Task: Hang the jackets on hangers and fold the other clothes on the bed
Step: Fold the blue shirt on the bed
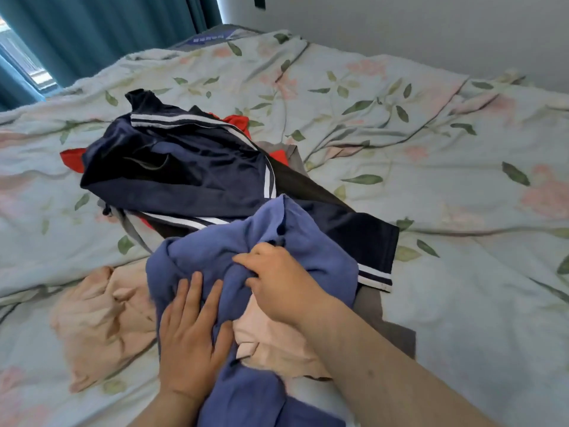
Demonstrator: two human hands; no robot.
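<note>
Gripping the blue garment (pixel 308 241), right hand (pixel 277 282) buries fingers (pixel 246 259) in its folds.

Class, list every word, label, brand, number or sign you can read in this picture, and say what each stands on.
White print on the blue label on the grey mattress corner beside the teal curtain: too blurred to read.
Pale curved mark on the shiny navy jacket with white stripes: a shape only, no letters.
Nothing else bears readable text.
</note>
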